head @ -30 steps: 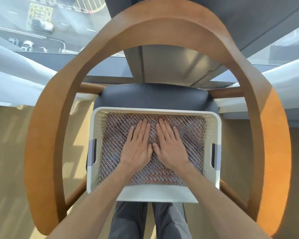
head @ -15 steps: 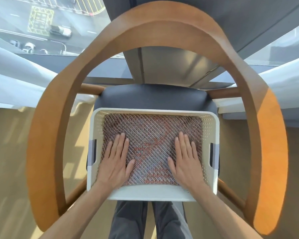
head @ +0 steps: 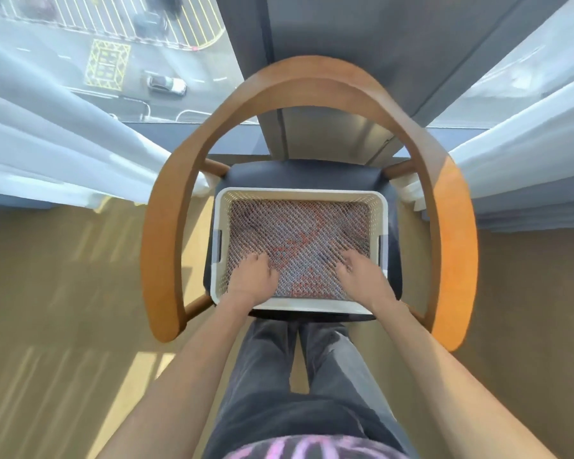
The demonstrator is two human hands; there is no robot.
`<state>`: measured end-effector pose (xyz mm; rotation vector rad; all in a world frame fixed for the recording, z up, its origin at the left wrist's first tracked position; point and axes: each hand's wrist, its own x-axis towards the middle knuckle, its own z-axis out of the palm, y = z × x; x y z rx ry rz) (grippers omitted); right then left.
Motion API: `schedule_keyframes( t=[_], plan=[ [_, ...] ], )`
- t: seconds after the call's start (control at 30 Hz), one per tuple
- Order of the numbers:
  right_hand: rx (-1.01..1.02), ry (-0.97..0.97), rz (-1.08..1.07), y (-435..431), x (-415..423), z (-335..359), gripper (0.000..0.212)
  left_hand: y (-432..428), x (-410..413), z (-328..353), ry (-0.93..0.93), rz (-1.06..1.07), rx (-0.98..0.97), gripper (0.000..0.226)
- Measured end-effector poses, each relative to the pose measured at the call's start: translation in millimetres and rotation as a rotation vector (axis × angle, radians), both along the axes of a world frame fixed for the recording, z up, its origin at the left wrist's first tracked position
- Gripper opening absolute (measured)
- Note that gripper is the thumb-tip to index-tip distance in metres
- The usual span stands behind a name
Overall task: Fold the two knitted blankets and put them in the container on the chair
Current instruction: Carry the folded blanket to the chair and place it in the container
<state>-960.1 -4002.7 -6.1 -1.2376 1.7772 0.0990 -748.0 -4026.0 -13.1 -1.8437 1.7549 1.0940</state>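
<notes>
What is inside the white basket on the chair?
A folded knitted blanket fills the basket; the left hand and right hand sit over its near part, fingers curled. Anything beneath, such as a second blanket, is covered.

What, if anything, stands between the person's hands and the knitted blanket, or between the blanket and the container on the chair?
Nothing visible. The knitted blanket already lies inside the white container on the chair, and the left hand and right hand are directly over its near part.
</notes>
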Motion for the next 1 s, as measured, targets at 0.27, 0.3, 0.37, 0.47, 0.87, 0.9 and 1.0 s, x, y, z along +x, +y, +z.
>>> schedule_keyframes(
  t=[0.27,0.3,0.37,0.47,0.87,0.9,1.0],
  plan=[
    [0.076,-0.112,-0.208,63.5,-28.0,96.5,0.040,42.5,5.5,83.4,0.113,-0.009,0.082,0.021],
    [0.066,-0.122,-0.255,72.9,-30.3,105.6,0.039,45.3,5.7,91.0,0.134,-0.036,0.077,0.022],
    [0.059,-0.121,-0.306,86.9,-28.1,111.8,0.036,49.8,10.6,97.2,0.167,-0.057,0.058,0.024],
    [0.035,-0.095,-0.406,111.4,-20.0,120.5,0.036,50.3,12.2,108.9,0.219,-0.126,0.031,0.024],
    [0.005,-0.118,-0.993,232.5,54.8,142.5,0.018,58.7,11.3,128.7,0.271,-0.615,0.060,0.012],
    [-0.009,-0.121,-1.046,243.5,60.8,145.0,0.017,61.4,8.7,130.4,0.259,-0.667,0.064,0.011],
    [-0.045,-0.137,-1.214,275.4,77.1,150.7,0.016,72.5,-5.3,135.0,0.235,-0.821,0.074,0.014]
  ],
)
